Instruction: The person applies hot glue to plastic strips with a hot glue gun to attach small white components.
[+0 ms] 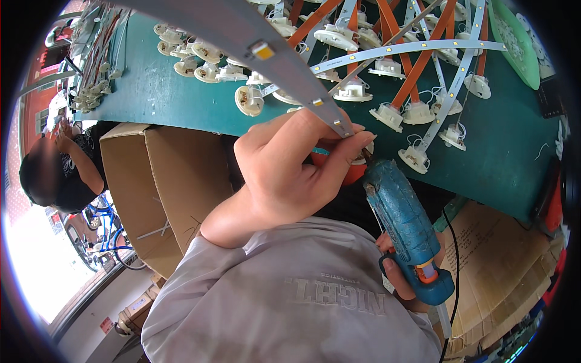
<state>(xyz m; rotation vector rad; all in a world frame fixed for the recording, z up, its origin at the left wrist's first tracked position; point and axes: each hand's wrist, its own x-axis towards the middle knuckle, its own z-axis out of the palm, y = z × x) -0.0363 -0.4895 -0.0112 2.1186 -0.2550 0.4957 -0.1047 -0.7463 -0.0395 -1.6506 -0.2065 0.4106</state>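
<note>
My left hand (290,163) pinches the end of a white LED strip (284,66), which runs up and to the left, close to the camera. In my right hand (400,275) is a blue hot glue gun (402,212), worn on its body, with a pale glue stick (445,320) sticking out of its back. The gun's nozzle is at my left fingertips, beside the strip's end. Something white and orange-red under those fingers is mostly hidden. Beyond, white round lamp end caps (353,91) with thin wires lie attached to LED strips, some showing orange backs.
A green table (169,103) spans the far side. Open cardboard boxes stand left (130,193) and right (502,266). A green tray (514,45) sits far right. A black cord (455,254) hangs near the gun. Another person (63,163) is at the left, with more strips (100,54) beyond.
</note>
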